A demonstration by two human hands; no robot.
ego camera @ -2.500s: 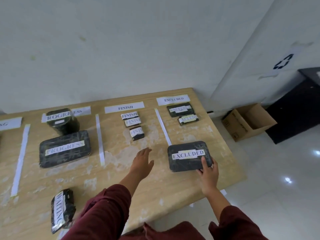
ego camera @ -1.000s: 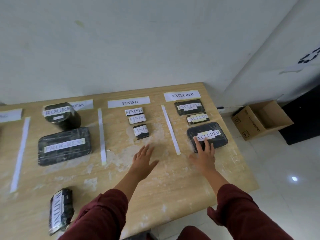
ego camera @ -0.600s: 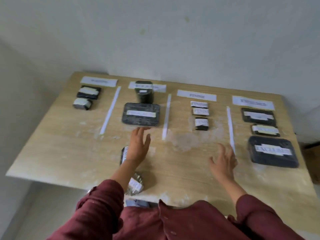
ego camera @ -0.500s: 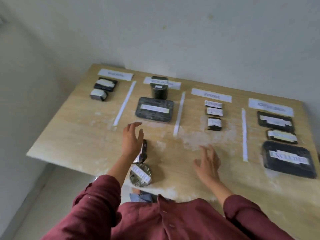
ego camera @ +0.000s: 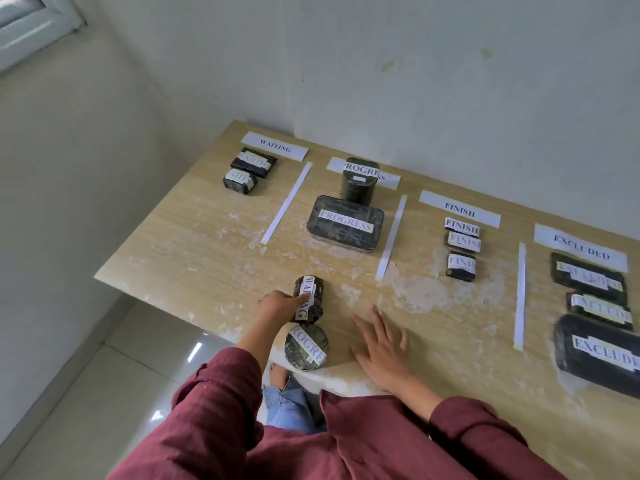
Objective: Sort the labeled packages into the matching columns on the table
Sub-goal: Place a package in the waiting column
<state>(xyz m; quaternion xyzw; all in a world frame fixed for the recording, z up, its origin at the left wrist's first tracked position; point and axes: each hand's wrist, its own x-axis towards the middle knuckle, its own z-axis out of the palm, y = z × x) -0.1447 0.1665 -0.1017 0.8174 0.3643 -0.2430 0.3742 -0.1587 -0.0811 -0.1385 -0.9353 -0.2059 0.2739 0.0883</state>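
A dark wrapped package labeled WAITING (ego camera: 312,289) lies near the table's front edge, below the PROGRESS column. My left hand (ego camera: 278,304) grips its left side, fingers laid across the label. Just in front of it sits a round package labeled PROGRESS (ego camera: 306,347), untouched. My right hand (ego camera: 381,344) rests flat on the table to the right, fingers spread, holding nothing. The WAITING column sign (ego camera: 275,147) is at the far left, with two small WAITING packages (ego camera: 254,163) below it.
The wooden table (ego camera: 194,258) is split by white strips into columns. PROGRESS holds a tall can (ego camera: 358,183) and a flat box (ego camera: 346,224). FINISH (ego camera: 460,209) has three small packages, and EXCLUDED (ego camera: 580,247) has three packages at the right edge.
My right hand pushed the large EXCLUDED package into its column and let go. My view swung left; my left hand moved down onto the WAITING package and took hold of it.
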